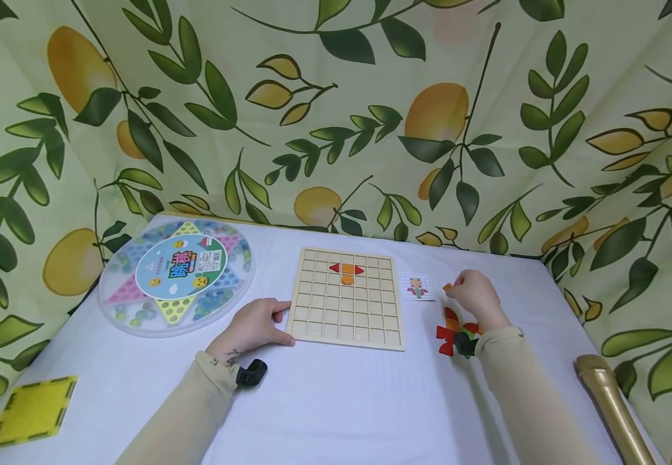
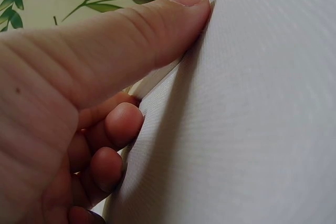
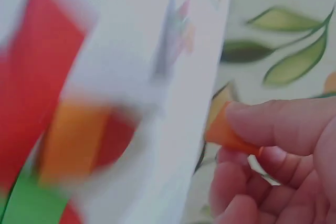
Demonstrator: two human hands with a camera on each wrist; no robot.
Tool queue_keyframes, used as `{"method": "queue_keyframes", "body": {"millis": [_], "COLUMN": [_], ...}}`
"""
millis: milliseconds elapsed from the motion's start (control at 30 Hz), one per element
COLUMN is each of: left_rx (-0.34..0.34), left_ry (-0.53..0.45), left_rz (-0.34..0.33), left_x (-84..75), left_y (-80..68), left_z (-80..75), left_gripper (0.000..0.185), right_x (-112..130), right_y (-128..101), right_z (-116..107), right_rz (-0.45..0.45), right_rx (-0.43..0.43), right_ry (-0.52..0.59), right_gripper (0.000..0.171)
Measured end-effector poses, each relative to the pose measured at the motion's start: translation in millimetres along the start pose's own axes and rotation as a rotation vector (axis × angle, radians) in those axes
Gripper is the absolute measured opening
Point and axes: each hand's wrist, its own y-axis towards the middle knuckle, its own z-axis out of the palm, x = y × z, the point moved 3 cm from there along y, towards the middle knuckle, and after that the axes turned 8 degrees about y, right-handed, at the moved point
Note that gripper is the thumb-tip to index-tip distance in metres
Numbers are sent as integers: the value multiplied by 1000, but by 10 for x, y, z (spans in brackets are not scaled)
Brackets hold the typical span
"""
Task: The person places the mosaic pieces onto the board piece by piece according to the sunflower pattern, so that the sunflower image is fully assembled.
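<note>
My left hand rests against the left edge of a wooden grid board. In the left wrist view its thumb lies along the board's side, with the other fingers bent below. On the board sit an orange square piece, an orange rounded piece under it, and a red triangle on each side. My right hand pinches a small orange puzzle piece between thumb and fingers, raised over the table. Below that hand lies a pile of red, orange and green pieces, partly hidden by the wrist.
A small pattern card lies right of the board. At the left stand a round, clear-covered marble game and a yellow square frame. A gold microphone lies by the right edge. Patterned curtain hangs behind the table.
</note>
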Motion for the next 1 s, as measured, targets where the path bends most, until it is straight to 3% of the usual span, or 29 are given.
{"method": "queue_keyframes", "body": {"millis": [167,400,567,767,1000], "left_rx": [-2,-4,-5,0,0], "left_ry": [0,-2,1,3,12], "left_rz": [2,-1,-6,-2,2], "left_x": [10,20,20,20,32], "left_y": [8,13,10,14,19], "left_z": [8,8,2,7,5], "left_gripper": [77,77,77,76,77], "right_x": [413,968,1282,1467,1509], "right_y": [46,38,36,70,119], "right_z": [194,699,1065,1358,1451], "right_rz": [-138,-338,-444,-503,-481], "right_rx": [-8,15,70,111,106], "right_ry": [66,149,122,-15,-108], "right_gripper": [19,12,8,7,8]}}
